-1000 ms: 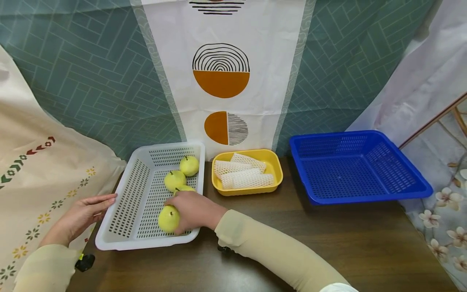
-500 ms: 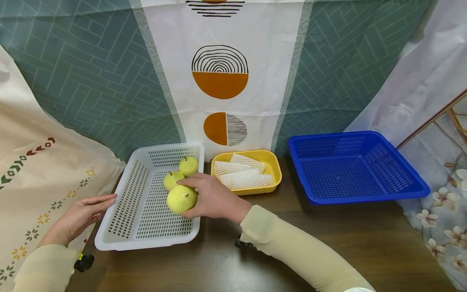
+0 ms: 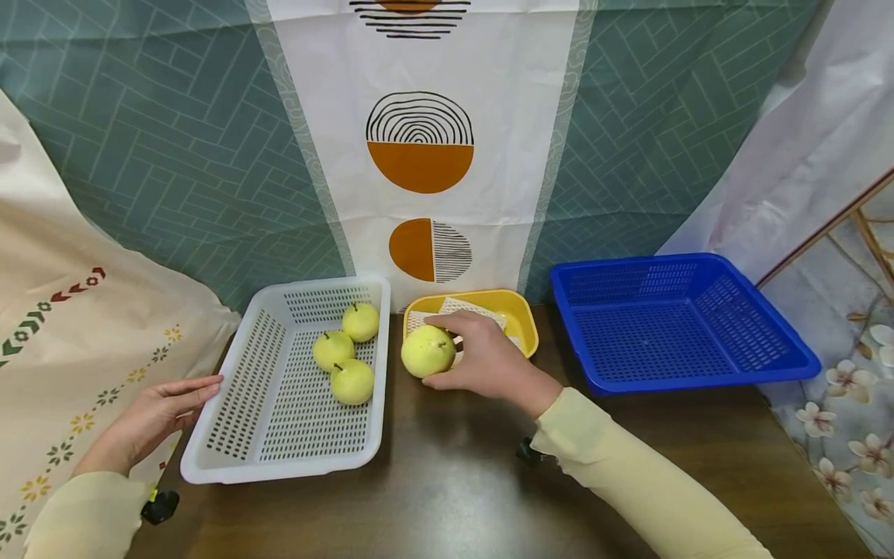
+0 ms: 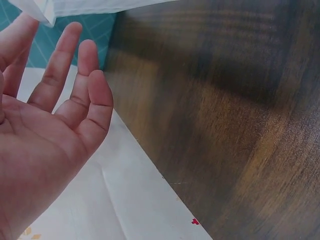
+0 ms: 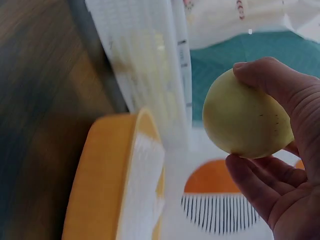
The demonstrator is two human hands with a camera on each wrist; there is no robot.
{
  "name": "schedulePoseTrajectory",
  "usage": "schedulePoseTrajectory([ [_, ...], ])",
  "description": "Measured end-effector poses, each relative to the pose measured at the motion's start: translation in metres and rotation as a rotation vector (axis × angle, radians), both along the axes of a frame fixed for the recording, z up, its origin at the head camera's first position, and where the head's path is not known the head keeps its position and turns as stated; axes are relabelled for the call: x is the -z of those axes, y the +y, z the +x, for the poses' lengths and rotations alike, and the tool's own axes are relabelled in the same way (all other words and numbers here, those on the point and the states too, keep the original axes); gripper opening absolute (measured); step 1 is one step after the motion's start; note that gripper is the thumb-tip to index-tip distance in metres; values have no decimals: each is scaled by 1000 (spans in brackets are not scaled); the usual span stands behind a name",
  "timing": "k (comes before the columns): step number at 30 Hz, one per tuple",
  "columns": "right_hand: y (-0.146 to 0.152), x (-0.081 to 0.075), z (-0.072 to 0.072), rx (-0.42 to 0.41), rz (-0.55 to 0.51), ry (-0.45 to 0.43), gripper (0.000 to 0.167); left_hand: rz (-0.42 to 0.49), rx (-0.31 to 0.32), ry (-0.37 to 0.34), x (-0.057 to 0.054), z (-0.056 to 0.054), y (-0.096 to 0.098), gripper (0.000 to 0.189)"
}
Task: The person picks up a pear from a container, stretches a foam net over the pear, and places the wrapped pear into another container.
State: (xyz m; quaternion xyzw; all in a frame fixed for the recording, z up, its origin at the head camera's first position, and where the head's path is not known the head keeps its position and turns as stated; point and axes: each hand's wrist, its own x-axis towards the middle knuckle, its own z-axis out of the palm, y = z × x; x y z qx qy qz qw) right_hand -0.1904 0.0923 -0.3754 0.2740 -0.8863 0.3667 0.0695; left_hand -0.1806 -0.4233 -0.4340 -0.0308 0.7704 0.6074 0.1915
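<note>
My right hand (image 3: pixel 482 357) holds a round yellow-green pear (image 3: pixel 427 352) between thumb and fingers, raised in front of the yellow tray (image 3: pixel 528 341). In the right wrist view the pear (image 5: pixel 245 117) sits between the thumb above and the fingers below. Three more pears (image 3: pixel 352 382) lie along the right side of the white basket (image 3: pixel 209 466). My left hand (image 3: pixel 157 415) touches the outside of that basket's left rim with its fingertips. The left wrist view shows the left palm (image 4: pixel 45 140) with loosely bent fingers and nothing in it.
White foam net sleeves (image 3: pixel 457 305) lie in the yellow tray, partly hidden behind the right hand. A blue perforated basket (image 3: pixel 646 334) stands at the right on the dark wooden table (image 3: pixel 447 481). Patterned cloth (image 3: pixel 209 155) hangs behind and along both sides.
My right hand has lifted a pear out of the white basket and carried it right, over to the yellow tray's front left. The left hand has stayed at the basket rim.
</note>
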Motion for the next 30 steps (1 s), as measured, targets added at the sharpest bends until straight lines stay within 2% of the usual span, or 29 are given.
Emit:
schedulePoseTrajectory([
  [3,19,4,1,52,-1,-36,77,6,6,10,0,1,1,30],
  [6,38,9,5,94,15,-78,76,-42,-1,25,-2,1,2,31],
  [9,52,13,9,127,51,-95,76,-165,-24,45,-7,0,6,34],
  [13,64,18,13,155,83,-99,76,-382,-42,96,-19,-3,21,50],
  [17,70,23,15,174,93,-118,77,-571,-72,150,-41,-4,54,64],
  [20,71,25,16,178,96,-130,77,-634,-127,193,-60,-4,87,66],
  [24,71,25,17,175,101,-128,77,-668,-172,354,-80,-3,129,60],
  [26,71,25,17,170,106,-117,78,-666,-169,440,-88,-2,147,56],
  [30,70,23,17,170,122,-98,79,-607,-150,539,-98,2,182,52],
])
